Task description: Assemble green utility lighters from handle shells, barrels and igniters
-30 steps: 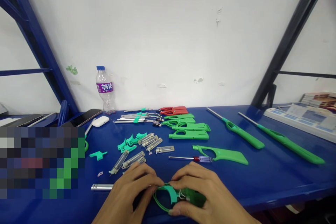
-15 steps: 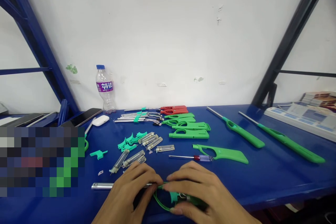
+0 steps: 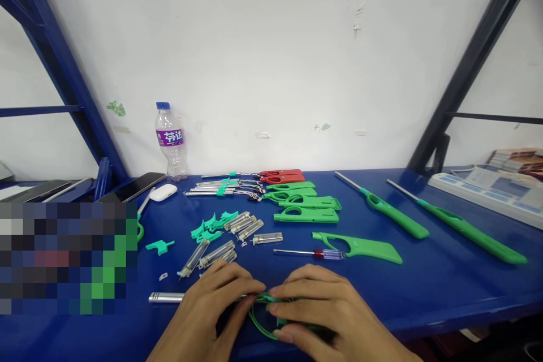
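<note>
Both my hands rest at the near edge of the blue table point(image 3: 445, 288). My left hand point(image 3: 207, 311) pinches the front of a green lighter body point(image 3: 265, 317) where a silver metal tube point(image 3: 165, 297) sticks out to the left. My right hand point(image 3: 322, 311) covers and grips the rear of the same green body, fingers curled over it, so most of it is hidden. Just beyond my fingers lie a small screwdriver point(image 3: 309, 253) with a red and clear handle and a green handle shell point(image 3: 360, 247).
Farther back lie clear gas tanks point(image 3: 237, 229), teal triggers point(image 3: 210, 226), metal tubes point(image 3: 216, 188), green shells point(image 3: 305, 206) and red shells point(image 3: 282, 175). Two assembled green lighters point(image 3: 390, 216) point(image 3: 466, 232) lie right. A water bottle point(image 3: 169, 141), phone point(image 3: 136, 186), earbud case point(image 3: 163, 192) stand left, a power strip point(image 3: 487, 192) right.
My right hand has slid further over the green body, hiding the teal trigger that showed a second ago. The left hand's pinch stays in place.
</note>
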The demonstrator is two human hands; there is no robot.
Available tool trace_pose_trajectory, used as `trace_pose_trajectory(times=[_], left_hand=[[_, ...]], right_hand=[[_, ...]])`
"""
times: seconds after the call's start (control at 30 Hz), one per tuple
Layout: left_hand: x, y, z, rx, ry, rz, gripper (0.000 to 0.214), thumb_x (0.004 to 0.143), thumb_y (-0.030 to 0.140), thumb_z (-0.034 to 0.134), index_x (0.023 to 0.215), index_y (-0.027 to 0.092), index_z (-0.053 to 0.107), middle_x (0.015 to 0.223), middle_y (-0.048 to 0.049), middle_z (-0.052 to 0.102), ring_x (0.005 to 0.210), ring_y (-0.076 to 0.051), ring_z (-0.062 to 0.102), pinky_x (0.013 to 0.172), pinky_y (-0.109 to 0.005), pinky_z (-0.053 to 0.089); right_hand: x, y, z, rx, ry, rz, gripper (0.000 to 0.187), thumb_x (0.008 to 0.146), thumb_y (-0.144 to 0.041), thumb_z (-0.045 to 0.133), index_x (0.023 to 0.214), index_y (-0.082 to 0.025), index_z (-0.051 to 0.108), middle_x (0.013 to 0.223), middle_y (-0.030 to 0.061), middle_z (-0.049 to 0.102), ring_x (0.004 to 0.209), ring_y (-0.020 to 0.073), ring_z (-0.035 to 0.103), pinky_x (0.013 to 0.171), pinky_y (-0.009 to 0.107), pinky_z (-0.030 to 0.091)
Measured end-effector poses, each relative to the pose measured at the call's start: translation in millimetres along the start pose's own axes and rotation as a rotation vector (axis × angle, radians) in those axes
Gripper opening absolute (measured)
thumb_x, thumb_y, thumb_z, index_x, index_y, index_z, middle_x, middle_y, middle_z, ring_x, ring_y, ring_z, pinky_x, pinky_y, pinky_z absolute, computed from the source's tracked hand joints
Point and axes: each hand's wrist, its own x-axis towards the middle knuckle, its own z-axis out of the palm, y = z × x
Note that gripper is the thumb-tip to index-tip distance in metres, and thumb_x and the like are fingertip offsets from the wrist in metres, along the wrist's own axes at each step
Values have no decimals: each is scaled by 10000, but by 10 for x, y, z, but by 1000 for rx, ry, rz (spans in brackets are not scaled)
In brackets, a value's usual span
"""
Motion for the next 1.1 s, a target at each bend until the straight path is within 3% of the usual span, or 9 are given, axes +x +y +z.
trace_pose_trajectory(times=[0.3, 0.57, 0.87, 1.1], left_hand=[[-9, 22, -13, -3, -16, 1, 267, 1082, 147, 574, 1176, 310, 763, 1034, 9, 758, 931, -143, 739, 859, -224, 605], [7, 29, -14, -7, -27, -8, 247, 1090, 149, 563, 1133, 311, 744, 1036, 19, 748, 938, -135, 730, 903, -225, 585], [-2, 58, -14, -36, -33, -15, 285, 1064, 112, 582, 1139, 328, 753, 1010, 46, 744, 924, -114, 734, 848, -193, 572], [33, 45, 12, -47, 33, 33, 286, 1051, 95, 572, 1094, 308, 758, 975, 42, 746, 879, -121, 729, 809, -202, 575]], right_hand=[[3, 31, 22, 34, 32, 20, 188, 1003, -362, 808, 1174, -332, 879, 1190, -53, 865, 1131, 215, 778, 1010, 271, 613], [8, 44, 22, 68, 14, 31, 169, 1005, -367, 802, 1128, -285, 884, 1161, -14, 873, 1051, 214, 772, 949, 269, 631], [-17, 49, 40, 46, 34, 39, 316, 984, -314, 832, 1300, -308, 826, 1077, -19, 875, 1026, 207, 770, 903, 259, 612], [4, 71, 17, -47, 27, -53, 256, 1010, -326, 803, 1263, -296, 832, 1141, -11, 857, 1015, 198, 771, 947, 278, 598]])
